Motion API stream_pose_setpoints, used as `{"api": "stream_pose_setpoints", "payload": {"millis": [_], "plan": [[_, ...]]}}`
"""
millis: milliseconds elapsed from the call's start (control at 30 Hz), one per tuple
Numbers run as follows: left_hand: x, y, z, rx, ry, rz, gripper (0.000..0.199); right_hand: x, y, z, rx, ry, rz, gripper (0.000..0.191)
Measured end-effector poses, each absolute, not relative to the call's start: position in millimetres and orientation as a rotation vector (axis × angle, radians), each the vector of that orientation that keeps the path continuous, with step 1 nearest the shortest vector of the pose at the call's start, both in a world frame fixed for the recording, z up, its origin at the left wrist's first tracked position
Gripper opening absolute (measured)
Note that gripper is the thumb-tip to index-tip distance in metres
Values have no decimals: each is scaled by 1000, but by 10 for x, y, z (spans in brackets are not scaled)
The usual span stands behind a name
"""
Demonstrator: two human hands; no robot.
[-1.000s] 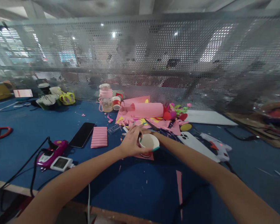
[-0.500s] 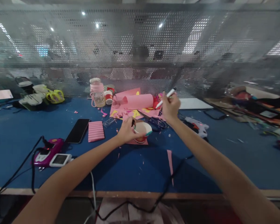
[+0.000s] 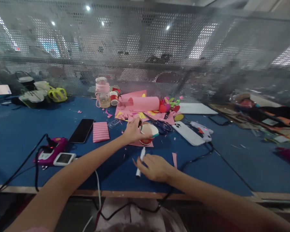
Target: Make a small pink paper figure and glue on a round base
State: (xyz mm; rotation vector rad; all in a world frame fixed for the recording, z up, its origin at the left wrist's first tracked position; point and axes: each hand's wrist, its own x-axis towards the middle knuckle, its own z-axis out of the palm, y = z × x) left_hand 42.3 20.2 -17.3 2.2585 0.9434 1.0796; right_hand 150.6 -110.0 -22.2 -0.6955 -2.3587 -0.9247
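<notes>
My left hand (image 3: 132, 131) grips the rim and side of a small paper cup (image 3: 147, 140) with a white inside, a red lower part and a teal patch on its rim. The cup stands tilted over a piece of pink paper on the blue table. In front of the cup, my right hand (image 3: 154, 167) has its fingers across a white marker (image 3: 142, 154), whose narrow end points away from me. How firmly the fingers press on the marker is hard to see.
Pink paper (image 3: 145, 104) with scraps and scissors (image 3: 163, 126) lies behind the cup. A white phone (image 3: 188, 133) and a glue gun (image 3: 203, 130) are right; a black phone (image 3: 82, 130) and striped pink pad (image 3: 101, 131) left. A bottle (image 3: 102, 93) stands behind. Cables cross the front edge.
My right hand has come down and left with the marker, from above the scissors to in front of the cup. The white phone now shows. My left hand still holds the cup.
</notes>
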Motion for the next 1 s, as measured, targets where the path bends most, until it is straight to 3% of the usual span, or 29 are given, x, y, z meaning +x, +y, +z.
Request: {"api": "stream_pose_setpoints", "payload": {"millis": [133,567,1000], "plan": [[425,181,-155,2263,971,1062,58,1325,-982,-356,-878,-2446,-828,24],[426,161,-129,2327,1008,938,54,1287,-684,-453,-1194,-2638,-730,25],[426,156,-125,2348,1009,920,53,1288,-711,-452,-1114,-2595,-869,25]]}}
